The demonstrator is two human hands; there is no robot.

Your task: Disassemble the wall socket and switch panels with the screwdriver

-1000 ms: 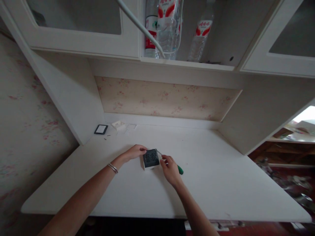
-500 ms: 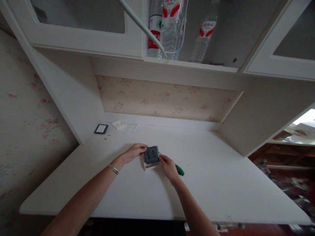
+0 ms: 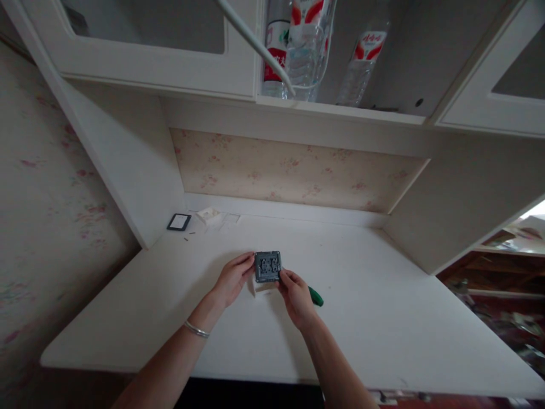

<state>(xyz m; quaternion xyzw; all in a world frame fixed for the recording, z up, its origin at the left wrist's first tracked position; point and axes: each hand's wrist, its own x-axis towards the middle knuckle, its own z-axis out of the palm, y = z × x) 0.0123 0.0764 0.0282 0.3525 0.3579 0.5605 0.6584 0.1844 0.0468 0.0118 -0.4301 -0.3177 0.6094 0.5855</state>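
A dark grey, square wall switch module (image 3: pixel 268 267) is held up between both hands, its detailed face toward me. My left hand (image 3: pixel 233 278) pinches its left edge. At the lower right corner, the fingers of my right hand (image 3: pixel 297 296) close on it. Partly hidden beneath the module is a white box (image 3: pixel 260 289) on the desk. A green handle (image 3: pixel 315 296), perhaps of a screwdriver, shows just beyond my right hand; the rest of that tool is hidden.
Along the back left of the white desk (image 3: pixel 366 324) lie a black-framed square plate (image 3: pixel 179 222), a second white box (image 3: pixel 208 215), a clear frame (image 3: pixel 232 218) and small dark bits (image 3: pixel 186 239). Overhead, a shelf holds plastic bottles (image 3: pixel 361 62), and a pale cable (image 3: pixel 255 45) hangs in front.
The module has turned to sit more level and come slightly away from the white box. My left hand has shifted lower on its left edge. The view has moved a little.
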